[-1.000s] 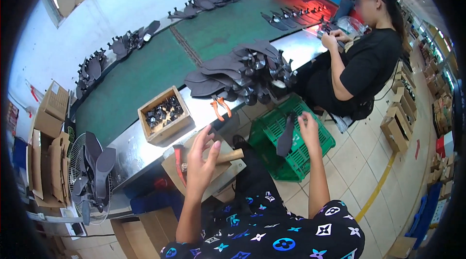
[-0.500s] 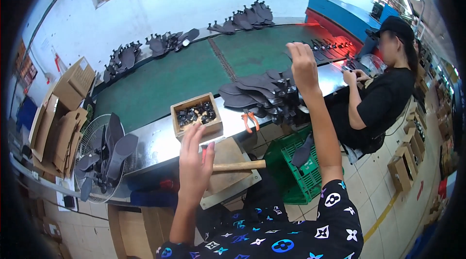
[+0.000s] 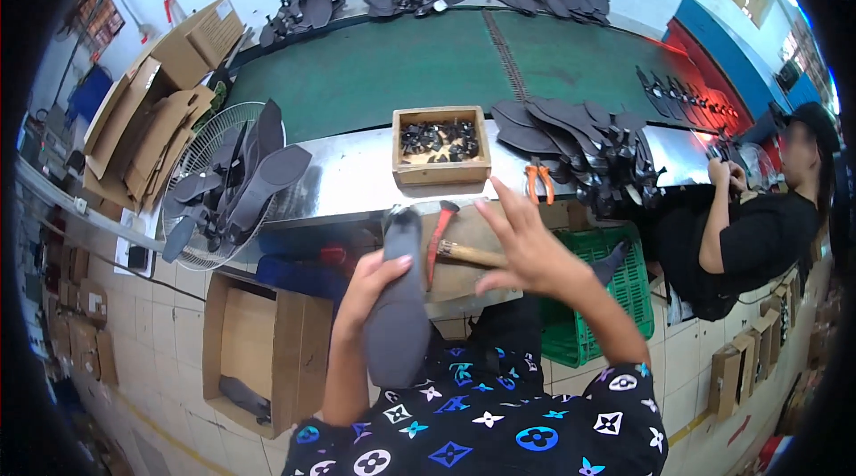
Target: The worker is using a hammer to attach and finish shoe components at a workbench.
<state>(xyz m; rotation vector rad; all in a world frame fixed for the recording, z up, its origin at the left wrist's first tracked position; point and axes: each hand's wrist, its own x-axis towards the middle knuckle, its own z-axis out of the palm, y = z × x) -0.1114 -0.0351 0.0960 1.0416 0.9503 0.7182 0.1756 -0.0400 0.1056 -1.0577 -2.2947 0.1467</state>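
Observation:
My left hand (image 3: pixel 367 289) grips a dark grey shoe sole (image 3: pixel 397 338), thumb laid across it, its narrow end pointing away from me. What is at that far end is blurred. My right hand (image 3: pixel 535 253) is open with fingers spread, beside the wooden handle of a hammer (image 3: pixel 471 255); whether they touch I cannot tell. The hammer has a red head with a black face and lies on a worn board (image 3: pixel 468 228) in front of me. Just beyond stands a wooden box (image 3: pixel 441 176) holding small black parts.
Orange-handled pliers (image 3: pixel 539 180) lie beside a pile of grey soles (image 3: pixel 571 133) on the metal bench edge (image 3: pixel 339 177). More soles rest on a fan guard (image 3: pixel 259 182) at left. A green crate (image 3: pixel 633 289) stands below right, near a seated co-worker (image 3: pixel 758 217).
The shoe sole is now in my left hand, which was empty. My right hand has come down from high over the bench to beside the hammer handle. The view has shifted too.

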